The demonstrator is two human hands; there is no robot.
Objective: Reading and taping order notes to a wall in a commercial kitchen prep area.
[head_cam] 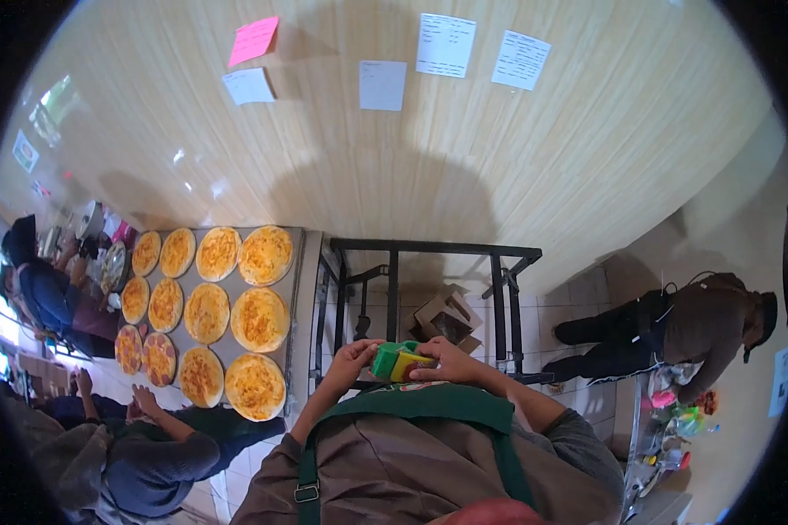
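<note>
A small green and yellow packet (402, 361) is held in front of my chest, above the green apron. My right hand (453, 364) grips its right side, with the thumb lying across the yellow face. At the green left end, the bent fingers of my left hand (353, 365) pinch the edge. What is inside the packet cannot be seen. To the left, several round pizza bases topped with browned cheese (207, 313) lie in rows on a grey work surface (297, 262). Two near the front left carry sausage slices (159, 359).
A black metal frame (433, 247) stands before me, with an open cardboard box (443, 321) on the tiled floor. Handwritten notes (446, 44) hang on the wall. A co-worker (151, 459) stands at left; another person (689, 321) bends over a cluttered counter (630, 420) at right.
</note>
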